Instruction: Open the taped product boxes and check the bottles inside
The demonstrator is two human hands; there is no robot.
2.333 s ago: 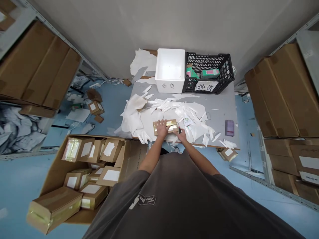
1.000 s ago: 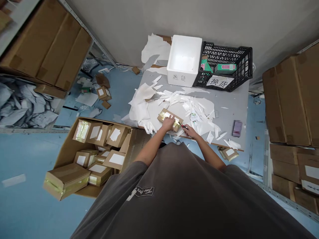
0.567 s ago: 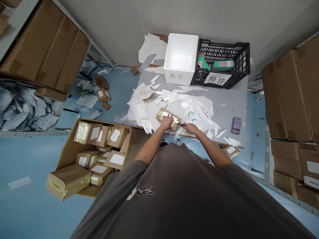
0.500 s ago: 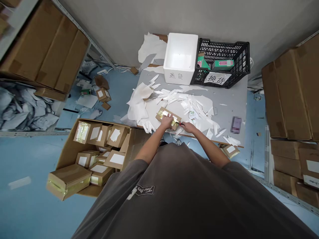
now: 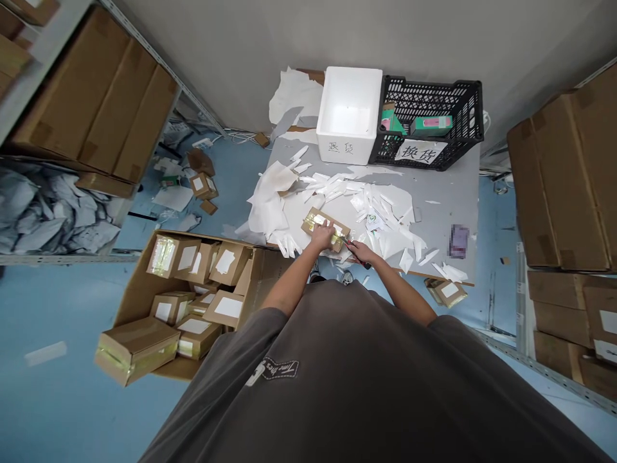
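Note:
A small brown cardboard box (image 5: pixel 315 216) with a white label and yellowish tape lies slantwise on the paper-strewn table. My left hand (image 5: pixel 324 235) grips it from above, its fingers across the label and near side. In my right hand (image 5: pixel 361 249) is a slim tool (image 5: pixel 351 245) with a red and black handle, closed in the fingers; its exact kind is too small to tell. The tool's tip is at the taped right end of the box. Torn white paper strips (image 5: pixel 332 186) surround the box.
A white foam box (image 5: pixel 349 149) and a black crate (image 5: pixel 434 90) holding green boxes stand at the table's back. To the left, a large carton (image 5: pixel 137 276) is full of small parcels. Shelves with brown cartons (image 5: pixel 559 186) flank both sides. A parcel (image 5: pixel 450 292) lies below the table's right edge.
My right hand has turned and shifted slightly, so more of the tool's handle shows below it. My left hand and the box stay nearly in place. The view has shifted slightly.

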